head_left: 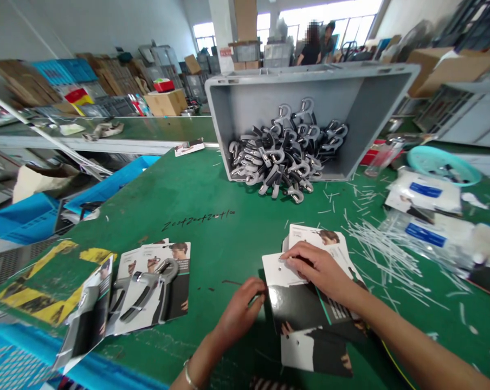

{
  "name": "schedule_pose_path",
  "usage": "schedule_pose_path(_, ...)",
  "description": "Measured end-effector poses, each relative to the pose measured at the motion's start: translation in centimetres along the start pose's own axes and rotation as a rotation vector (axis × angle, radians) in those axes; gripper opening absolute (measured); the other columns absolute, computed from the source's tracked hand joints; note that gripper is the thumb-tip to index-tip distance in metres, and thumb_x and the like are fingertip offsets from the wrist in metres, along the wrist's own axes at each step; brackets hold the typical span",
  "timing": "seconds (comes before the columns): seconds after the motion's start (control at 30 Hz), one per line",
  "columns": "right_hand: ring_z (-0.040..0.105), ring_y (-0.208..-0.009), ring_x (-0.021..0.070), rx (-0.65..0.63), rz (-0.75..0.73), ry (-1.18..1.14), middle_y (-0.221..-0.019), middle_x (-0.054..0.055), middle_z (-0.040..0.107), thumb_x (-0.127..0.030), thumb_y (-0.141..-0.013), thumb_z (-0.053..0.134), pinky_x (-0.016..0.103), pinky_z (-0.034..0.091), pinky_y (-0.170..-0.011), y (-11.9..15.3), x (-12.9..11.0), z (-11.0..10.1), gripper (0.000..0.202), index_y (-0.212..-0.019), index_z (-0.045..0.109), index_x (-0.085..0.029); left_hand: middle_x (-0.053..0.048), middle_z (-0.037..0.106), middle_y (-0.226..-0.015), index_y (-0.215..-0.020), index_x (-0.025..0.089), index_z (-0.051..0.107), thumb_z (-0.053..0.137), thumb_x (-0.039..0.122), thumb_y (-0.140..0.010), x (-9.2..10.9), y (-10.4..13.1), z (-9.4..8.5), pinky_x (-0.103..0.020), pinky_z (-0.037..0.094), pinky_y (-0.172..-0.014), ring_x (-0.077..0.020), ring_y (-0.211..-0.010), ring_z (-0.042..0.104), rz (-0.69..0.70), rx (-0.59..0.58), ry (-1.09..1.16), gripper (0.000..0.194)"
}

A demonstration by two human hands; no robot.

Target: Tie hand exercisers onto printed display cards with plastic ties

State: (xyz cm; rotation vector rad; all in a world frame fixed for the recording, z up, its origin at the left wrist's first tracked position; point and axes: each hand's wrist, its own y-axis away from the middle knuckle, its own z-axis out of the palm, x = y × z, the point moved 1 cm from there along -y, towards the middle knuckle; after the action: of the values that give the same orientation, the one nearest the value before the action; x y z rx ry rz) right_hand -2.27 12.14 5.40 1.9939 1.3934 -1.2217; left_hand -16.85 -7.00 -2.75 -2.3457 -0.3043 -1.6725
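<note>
The thumb and fingertips of my right hand [316,268] pinch the white top of a printed packaging card [294,303], beside its small holes. This card lies slanted over a stack of similar cards [305,234], with another card [297,352] sticking out beneath it. My left hand [239,311] is curled at the card's left edge, its fingertips against it; how firmly they grip is hard to see. Farther left, a grey and black hand exerciser [149,287] rests on several cards. Beside it, another exerciser [86,319] is attached to a tilted card.
A grey bin [371,119] tipped on its side spills a heap of hand exercisers [285,151] onto the green table [204,189]. White plastic ties [387,260] lie scattered at right, near plastic bags [427,189] and a turquoise bowl [444,162]. A blue crate [25,357] stands front left.
</note>
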Motion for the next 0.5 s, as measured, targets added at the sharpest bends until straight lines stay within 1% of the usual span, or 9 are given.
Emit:
schedule_pose_path(0.07,0.061,-0.094,0.0179,-0.009,-0.026,0.049,-0.098,0.004,0.067,-0.028,-0.098,0.052,0.030,0.043,-0.085,-0.1,0.1,0.1,0.018,-0.102,0.070,-0.023,-0.009,0.067,-0.106,-0.108,0.022,0.069,0.053,0.018,-0.092,0.3,1.1,-0.2,-0.032,0.043,-0.093,-0.0219,-0.102,0.059,0.026,-0.040,0.011,0.023)
schedule_pose_path(0.1,0.061,-0.094,0.0181,-0.015,-0.029,0.065,-0.098,0.004,0.067,-0.028,-0.098,0.052,0.030,0.043,-0.085,-0.1,0.1,0.1,0.019,-0.103,0.070,-0.023,-0.009,0.067,-0.105,-0.108,0.022,0.070,0.054,0.019,-0.092,0.4,1.3,-0.2,-0.032,0.044,-0.093,-0.0214,-0.101,0.060,0.038,-0.023,0.006,0.023)
schedule_pose_path(0.13,0.061,-0.094,0.0183,-0.020,-0.030,0.081,-0.099,0.004,0.067,-0.029,-0.098,0.052,0.030,0.043,-0.085,-0.2,0.2,0.2,0.019,-0.104,0.069,-0.023,-0.008,0.068,-0.101,-0.105,0.021,0.070,0.055,0.019,-0.092,0.4,1.3,-0.1,-0.032,0.045,-0.091,-0.0207,-0.098,0.061,0.047,0.020,-0.005,0.020)
schedule_pose_path(0.2,0.061,-0.095,0.0188,-0.031,-0.030,0.116,-0.099,0.004,0.067,-0.029,-0.098,0.052,0.030,0.043,-0.085,-0.4,0.3,0.2,0.020,-0.104,0.069,-0.023,-0.007,0.067,-0.094,-0.096,0.020,0.072,0.058,0.020,-0.090,0.5,0.6,0.4,-0.031,0.046,-0.087,-0.0192,-0.092,0.061,0.062,0.146,-0.017,0.015)
schedule_pose_path(0.27,0.061,-0.094,0.0188,-0.046,-0.032,0.148,-0.099,0.004,0.067,-0.029,-0.097,0.052,0.030,0.043,-0.085,-0.6,0.3,0.1,0.019,-0.104,0.069,-0.023,-0.007,0.066,-0.096,-0.090,0.018,0.073,0.058,0.019,-0.089,0.7,-0.8,1.2,-0.031,0.046,-0.088,-0.0192,-0.094,0.061,0.064,0.268,0.026,0.015)
schedule_pose_path(0.3,0.062,-0.094,0.0188,-0.058,-0.037,0.160,-0.099,0.004,0.068,-0.028,-0.097,0.053,0.030,0.044,-0.084,-0.8,0.3,0.1,0.019,-0.103,0.069,-0.023,-0.007,0.066,-0.097,-0.089,0.018,0.073,0.058,0.019,-0.088,0.8,-1.7,1.6,-0.031,0.046,-0.088,-0.0194,-0.096,0.061,0.055,0.305,0.075,0.015)
schedule_pose_path(0.33,0.062,-0.093,0.0187,-0.073,-0.041,0.169,-0.099,0.003,0.068,-0.028,-0.096,0.053,0.030,0.044,-0.084,-1.0,0.2,0.0,0.018,-0.102,0.069,-0.023,-0.007,0.067,-0.098,-0.089,0.018,0.074,0.058,0.019,-0.087,1.0,-2.5,2.1,-0.031,0.047,-0.089,-0.0197,-0.096,0.062,0.036,0.318,0.141,0.016)
schedule_pose_path(0.4,0.062,-0.093,0.0186,-0.100,-0.047,0.184,-0.100,0.003,0.069,-0.026,-0.095,0.053,0.030,0.044,-0.084,-1.3,0.1,0.0,0.017,-0.101,0.069,-0.023,-0.006,0.070,-0.097,-0.091,0.018,0.075,0.059,0.021,-0.085,1.3,-3.9,2.9,-0.032,0.048,-0.088,-0.0200,-0.093,0.063,-0.025,0.300,0.292,0.017)
schedule_pose_path(0.5,0.062,-0.086,0.0183,-0.071,-0.020,0.212,-0.095,0.002,0.069,-0.025,-0.094,0.052,0.029,0.044,-0.078,-1.6,-0.1,0.1,0.015,-0.098,0.066,-0.022,-0.005,0.073,-0.097,-0.094,0.018,0.076,0.064,0.025,-0.082,1.8,-4.8,3.4,-0.033,0.050,-0.086,-0.0205,-0.090,0.065,-0.084,0.260,0.429,0.019)
